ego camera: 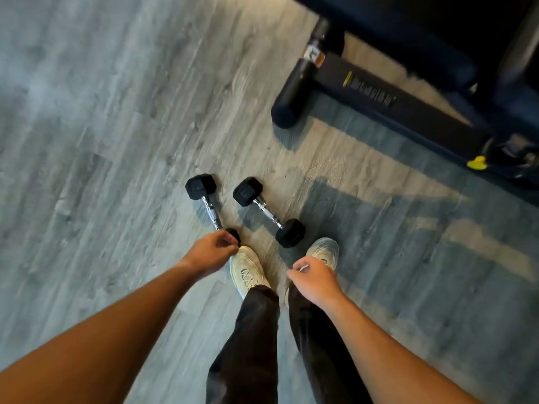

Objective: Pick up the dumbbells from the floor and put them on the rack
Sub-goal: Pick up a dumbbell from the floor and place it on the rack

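Two black hex-headed dumbbells are lying side by side on the grey wood-grain floor, just ahead of the person's feet. The left dumbbell is angling its chrome handle back toward the person, and its near head is partly hiding behind the left hand. That hand is hanging over the near head with its fingers curled loosely; whether it is touching the weight cannot be told, and it is not gripping anything visibly. The right dumbbell is resting a little apart from the first, its near head sitting just in front of the right shoe. The right hand is hovering above that shoe, fingers loosely curled and grasping nothing. The left shoe is standing just beside the left dumbbell's near head. Dark trouser legs are showing below both shoes. A black weight bench frame is standing well apart at the upper right.
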{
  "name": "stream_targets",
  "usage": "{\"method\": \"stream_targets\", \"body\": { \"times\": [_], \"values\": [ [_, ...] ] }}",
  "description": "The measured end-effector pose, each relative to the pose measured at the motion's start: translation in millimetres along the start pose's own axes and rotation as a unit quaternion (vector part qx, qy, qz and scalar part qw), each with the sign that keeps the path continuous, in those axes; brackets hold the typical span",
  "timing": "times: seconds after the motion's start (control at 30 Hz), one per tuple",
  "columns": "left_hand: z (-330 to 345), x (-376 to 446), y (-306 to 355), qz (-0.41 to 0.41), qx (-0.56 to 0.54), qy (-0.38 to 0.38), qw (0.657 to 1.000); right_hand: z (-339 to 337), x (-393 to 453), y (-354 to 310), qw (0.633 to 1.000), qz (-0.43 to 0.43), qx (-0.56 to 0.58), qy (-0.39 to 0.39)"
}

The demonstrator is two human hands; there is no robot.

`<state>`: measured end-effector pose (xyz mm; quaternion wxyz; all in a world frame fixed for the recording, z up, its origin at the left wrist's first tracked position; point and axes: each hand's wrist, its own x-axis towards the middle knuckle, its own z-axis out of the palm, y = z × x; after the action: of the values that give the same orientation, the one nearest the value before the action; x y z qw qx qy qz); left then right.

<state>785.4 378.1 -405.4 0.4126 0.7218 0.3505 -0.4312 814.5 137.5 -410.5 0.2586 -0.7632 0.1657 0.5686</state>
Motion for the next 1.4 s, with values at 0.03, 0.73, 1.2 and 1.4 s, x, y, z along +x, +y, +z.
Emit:
{"method": "stream_targets", "body": {
  "times": [0.03,0.73,1.2,1.4],
  "values": [
    [3,17,-1,-0.003,-0.003,0.007,1.0,1,15,5,1.0,0.003,0.011,0.006],
    [36,280,26,-0.026,-0.042,0.108,0.993,61,251,31,0.805,0.183,0.563,0.03],
    [44,49,83,-0.14,-0.2,0.085,0.966,-47,54,45,0.884,0.158,0.438,0.042],
    [30,-133,179,-0.115,-0.165,0.03,0.979,-135,-147,38,0.881,0.129,0.449,0.072]
  ]
}}
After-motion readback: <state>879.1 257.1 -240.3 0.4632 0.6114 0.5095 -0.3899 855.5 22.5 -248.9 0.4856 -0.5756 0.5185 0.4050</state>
